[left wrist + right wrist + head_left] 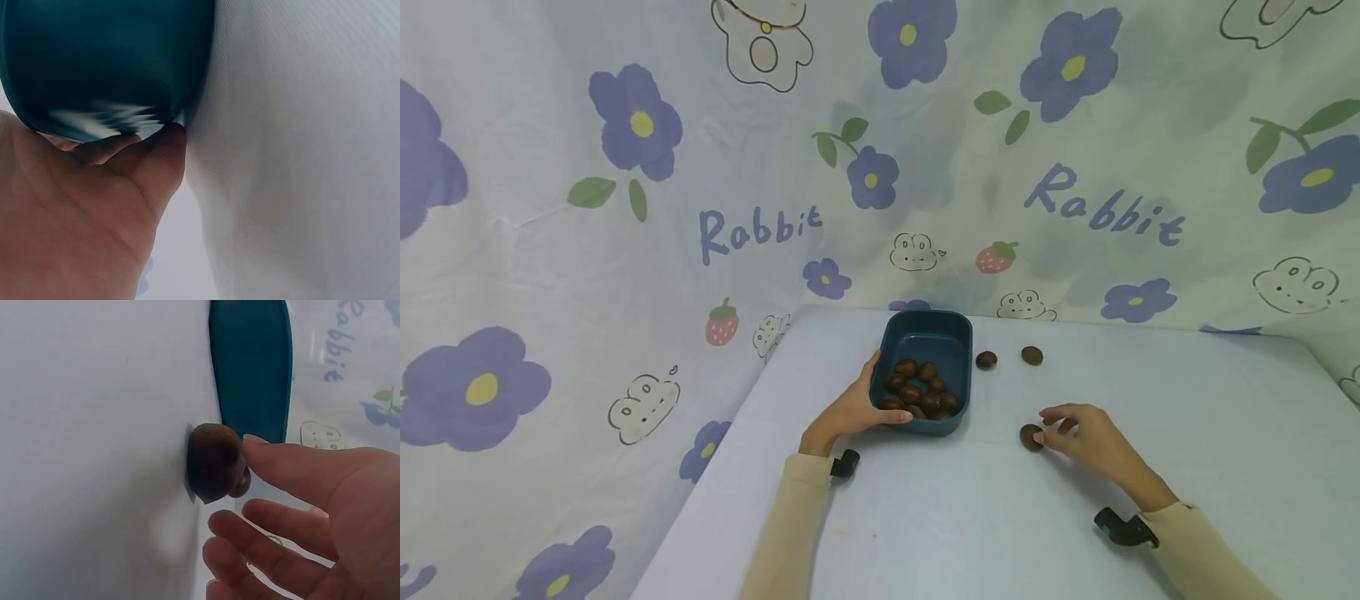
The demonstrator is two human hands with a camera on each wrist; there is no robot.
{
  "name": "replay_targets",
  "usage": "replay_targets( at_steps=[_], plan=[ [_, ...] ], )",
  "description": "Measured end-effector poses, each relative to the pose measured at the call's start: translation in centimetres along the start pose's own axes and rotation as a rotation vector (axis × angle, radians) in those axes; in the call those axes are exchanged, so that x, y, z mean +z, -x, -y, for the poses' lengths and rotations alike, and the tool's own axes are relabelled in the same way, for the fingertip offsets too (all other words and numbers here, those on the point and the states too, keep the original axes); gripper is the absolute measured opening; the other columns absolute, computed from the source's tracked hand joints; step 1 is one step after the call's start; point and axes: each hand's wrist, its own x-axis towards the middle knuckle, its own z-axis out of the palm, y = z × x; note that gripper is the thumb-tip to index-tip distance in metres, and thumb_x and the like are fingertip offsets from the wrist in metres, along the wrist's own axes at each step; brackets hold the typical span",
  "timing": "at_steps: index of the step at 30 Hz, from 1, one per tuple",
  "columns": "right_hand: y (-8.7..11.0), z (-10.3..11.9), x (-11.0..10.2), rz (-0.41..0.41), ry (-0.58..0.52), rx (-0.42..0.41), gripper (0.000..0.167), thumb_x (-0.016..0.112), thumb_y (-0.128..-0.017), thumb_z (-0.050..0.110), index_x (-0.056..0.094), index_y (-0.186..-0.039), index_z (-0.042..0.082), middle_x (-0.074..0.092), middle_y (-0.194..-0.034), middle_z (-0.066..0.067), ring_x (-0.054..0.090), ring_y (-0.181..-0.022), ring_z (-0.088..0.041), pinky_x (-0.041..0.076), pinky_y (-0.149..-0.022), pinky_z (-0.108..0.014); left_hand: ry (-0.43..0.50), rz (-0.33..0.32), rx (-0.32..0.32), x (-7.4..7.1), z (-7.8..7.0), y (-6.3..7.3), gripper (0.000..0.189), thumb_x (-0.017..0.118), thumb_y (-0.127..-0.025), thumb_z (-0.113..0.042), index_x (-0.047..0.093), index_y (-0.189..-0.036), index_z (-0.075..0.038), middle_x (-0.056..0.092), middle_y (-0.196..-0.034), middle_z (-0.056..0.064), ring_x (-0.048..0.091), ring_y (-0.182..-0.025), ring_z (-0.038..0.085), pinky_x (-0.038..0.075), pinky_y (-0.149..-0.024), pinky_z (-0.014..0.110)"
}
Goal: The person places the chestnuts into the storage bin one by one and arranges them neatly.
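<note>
A dark teal rectangular tray (934, 348) stands on the table, with several brown chestnuts (912, 394) heaped in its near half. At its near left corner my left hand (852, 407) grips the tray, the thumb lying along the front rim and the fingers on the left side. In the left wrist view those fingers lie against the tray's outer wall (106, 62). To the right, my right hand (1088, 437) is at a single chestnut (212, 462) on the table. Its thumb tip is at the chestnut's edge, while the other fingers are spread apart from it.
Two more chestnuts lie right of the tray, one close to its side (987, 360) and one farther right (1032, 356). A white cloth covers the table (955, 517). Behind and at the left hangs a flowered curtain (955, 192).
</note>
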Motion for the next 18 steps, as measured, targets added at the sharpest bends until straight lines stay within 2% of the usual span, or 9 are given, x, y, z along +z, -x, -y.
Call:
replay_targets(
  at_steps=[1,3,4,8,10,12,15,18],
  plan=[
    [0.02,0.00,0.08,0.007,0.000,-0.003,0.039,0.083,-0.088,0.023,0.075,-0.115,-0.003,0.079,-0.106,-0.012,0.067,-0.090,-0.020,0.050,-0.066,-0.023,0.016,0.007,0.023,0.01,-0.01,-0.09,0.128,0.091,-0.077,-0.046,0.000,-0.166,-0.034,0.027,-0.171,0.009,0.036,-0.153,0.032,0.033,-0.122,0.063],
    [0.03,0.03,0.26,0.016,0.004,0.002,0.040,0.085,-0.086,0.024,0.075,-0.114,-0.003,0.078,-0.107,-0.012,0.067,-0.090,-0.019,0.051,-0.067,-0.023,0.006,0.002,0.006,0.02,-0.14,0.06,0.128,0.090,-0.077,-0.048,-0.001,-0.166,-0.036,0.026,-0.171,0.009,0.035,-0.153,0.031,0.033,-0.122,0.062],
    [0.01,0.05,0.35,0.019,0.009,0.005,0.041,0.085,-0.086,0.025,0.075,-0.114,-0.003,0.078,-0.106,-0.012,0.067,-0.090,-0.018,0.051,-0.068,-0.022,0.029,0.011,0.022,0.03,-0.17,-0.04,0.127,0.091,-0.077,-0.044,0.000,-0.166,-0.035,0.025,-0.171,0.010,0.035,-0.154,0.032,0.031,-0.123,0.062],
    [-0.04,0.27,0.66,0.032,0.031,0.017,0.041,0.088,-0.083,0.024,0.076,-0.111,-0.002,0.078,-0.102,-0.010,0.067,-0.087,-0.016,0.051,-0.067,-0.022,-0.027,-0.019,-0.102,0.01,-0.39,0.46,0.134,0.089,-0.072,-0.059,-0.002,-0.167,-0.032,0.022,-0.173,0.009,0.031,-0.156,0.033,0.031,-0.123,0.063],
    [-0.03,0.42,0.74,0.034,0.042,0.016,0.040,0.089,-0.081,0.023,0.077,-0.110,-0.002,0.078,-0.101,-0.010,0.067,-0.086,-0.016,0.051,-0.067,-0.022,-0.017,-0.015,-0.105,0.01,-0.36,0.42,0.136,0.090,-0.072,-0.057,-0.002,-0.167,-0.029,0.021,-0.173,0.009,0.029,-0.157,0.035,0.029,-0.123,0.064],
    [0.00,0.58,0.77,0.033,0.051,0.011,0.039,0.089,-0.080,0.023,0.077,-0.107,-0.002,0.078,-0.100,-0.010,0.066,-0.085,-0.016,0.051,-0.066,-0.023,-0.031,-0.021,-0.134,0.05,-0.32,0.50,0.137,0.090,-0.072,-0.059,-0.004,-0.167,-0.029,0.020,-0.174,0.007,0.028,-0.158,0.034,0.029,-0.124,0.064],
    [-0.01,0.82,0.79,0.029,0.064,0.022,0.037,0.090,-0.079,0.023,0.077,-0.105,0.000,0.077,-0.098,-0.008,0.065,-0.084,-0.016,0.050,-0.066,-0.023,-0.022,-0.012,-0.098,0.06,-0.15,0.33,0.135,0.090,-0.073,-0.057,-0.003,-0.168,-0.029,0.020,-0.173,0.006,0.029,-0.157,0.032,0.031,-0.123,0.063],
    [-0.09,0.99,0.85,0.031,0.077,0.036,0.036,0.090,-0.079,0.023,0.077,-0.104,0.001,0.076,-0.095,-0.006,0.063,-0.082,-0.016,0.048,-0.064,-0.023,-0.001,0.001,-0.030,0.00,0.02,0.06,0.132,0.090,-0.075,-0.053,-0.002,-0.167,-0.031,0.022,-0.172,0.007,0.033,-0.155,0.031,0.033,-0.122,0.063]
  ],
)
